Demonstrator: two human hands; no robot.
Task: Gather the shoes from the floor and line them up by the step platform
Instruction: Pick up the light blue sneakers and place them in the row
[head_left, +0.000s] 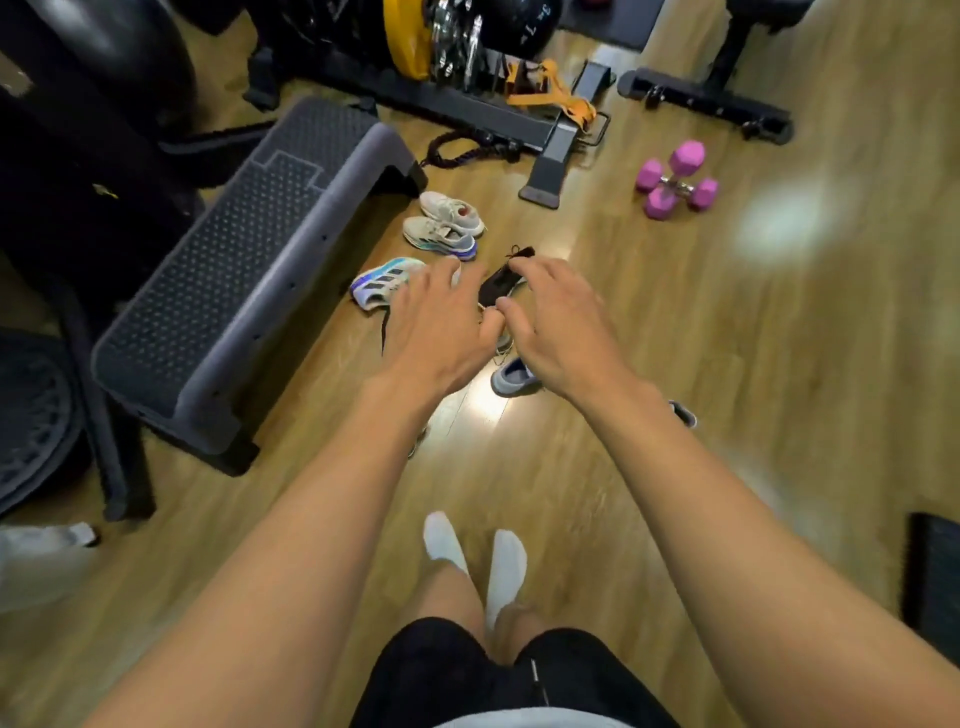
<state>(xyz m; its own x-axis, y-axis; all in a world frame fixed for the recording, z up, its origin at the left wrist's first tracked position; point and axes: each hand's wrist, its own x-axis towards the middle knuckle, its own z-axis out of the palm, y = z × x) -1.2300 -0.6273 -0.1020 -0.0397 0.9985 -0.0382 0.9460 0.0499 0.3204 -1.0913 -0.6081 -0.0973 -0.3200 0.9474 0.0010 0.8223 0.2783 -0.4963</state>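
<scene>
A grey step platform (244, 270) lies on the wood floor at the left. Beside its far end, two beige sneakers (451, 210) (440, 240) sit side by side. A white shoe with blue stripes (378, 285) lies nearer, by the platform's long edge. My left hand (441, 322) hovers over its heel with fingers spread. My right hand (563, 325) hangs above a black shoe (500, 283), fingers loosely bent, gripping nothing. A grey shoe (514, 379) lies under my right wrist, and another grey shoe (683, 413) peeks from under that forearm.
Pink dumbbells (675, 179) lie at the far right. A black weight rack base (550, 156) with orange straps (545, 96) and a coiled rope (467, 148) stands behind the shoes. A black mat (935, 582) lies near right, a round balance trainer (26, 415) at left.
</scene>
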